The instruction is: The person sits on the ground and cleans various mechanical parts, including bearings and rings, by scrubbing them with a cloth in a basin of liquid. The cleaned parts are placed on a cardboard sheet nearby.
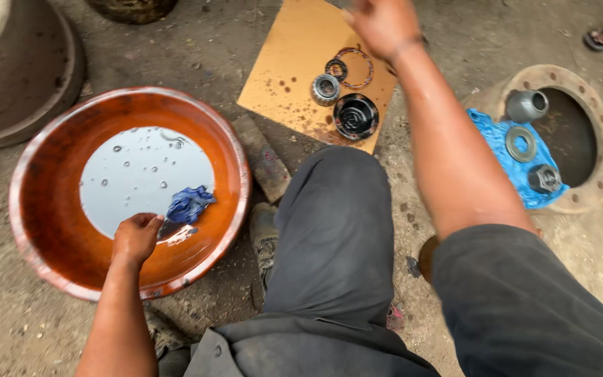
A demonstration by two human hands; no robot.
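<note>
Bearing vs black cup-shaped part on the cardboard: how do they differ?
The bearing is silvery grey metal; the black cup-shaped part is dark and glossy. The bearing looks smaller across than the cup-shaped part. The bearing sits nearer the thin rings; the cup-shaped part lies near the cardboard edge closest to the person's knee. Both are round, lie flat on the cardboard, and neither is touched by the hands.

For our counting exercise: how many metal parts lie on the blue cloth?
3: a grey sleeve at the far end, a flat washer mid-cloth, a nut nearest; others may be hidden.
</note>
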